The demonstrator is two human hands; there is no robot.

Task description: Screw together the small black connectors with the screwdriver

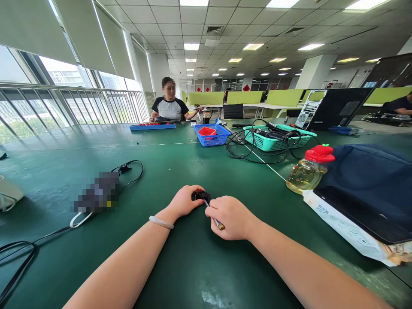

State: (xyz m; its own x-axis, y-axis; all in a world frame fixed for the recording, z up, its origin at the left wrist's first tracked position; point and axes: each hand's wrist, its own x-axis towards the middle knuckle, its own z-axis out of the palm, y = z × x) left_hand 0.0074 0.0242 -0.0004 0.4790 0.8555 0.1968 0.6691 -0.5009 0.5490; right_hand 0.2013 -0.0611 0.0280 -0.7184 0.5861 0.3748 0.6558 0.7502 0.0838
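Observation:
My left hand [188, 201] is closed on a small black part [200, 196], holding it low over the green table between thumb and fingers. The part's exact kind is too small to make out. Gripped in my right hand [230, 217] is a slim silver tool [220, 224] with a brassy, rounded rear end. Its thin tip points up and left and meets the black part, or comes very close to it. The fingers of my right hand wrap round the shaft and hide some of it. On my left wrist sits a pale bangle [161, 222].
A dark blurred pouch [98, 192] with cords lies left. Ahead are a blue basket [212, 140] and a green basket [270, 146] of cables. To the right stand a red-lidded bottle [307, 171], a phone [363, 214] and a navy bag [373, 171]. Another person [170, 107] sits opposite.

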